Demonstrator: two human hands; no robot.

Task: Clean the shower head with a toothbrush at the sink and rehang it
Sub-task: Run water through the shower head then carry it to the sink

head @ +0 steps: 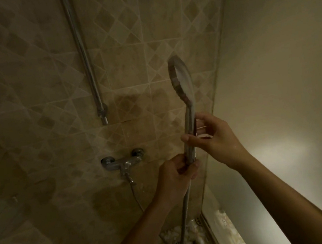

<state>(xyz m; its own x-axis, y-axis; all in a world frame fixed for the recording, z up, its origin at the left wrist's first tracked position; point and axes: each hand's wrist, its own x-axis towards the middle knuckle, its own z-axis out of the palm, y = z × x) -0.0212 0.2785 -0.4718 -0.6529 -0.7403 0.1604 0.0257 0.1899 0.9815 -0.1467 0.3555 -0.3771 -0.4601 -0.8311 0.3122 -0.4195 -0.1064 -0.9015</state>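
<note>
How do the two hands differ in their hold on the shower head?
The left hand grips the handle's bottom end, where the hose joins; the right hand holds the shower head higher, at mid-handle. The left hand's fingers curl tightly; the right hand's thumb stretches across the handle. Both hold the same handle.

The shower head point(181, 79) stands upright right of the wall rail point(82, 56), above the faucet point(123, 163).

Glossy chrome shower head point(182, 81), braided metal hose point(185, 207), matt patterned tiles point(27, 89).
</note>
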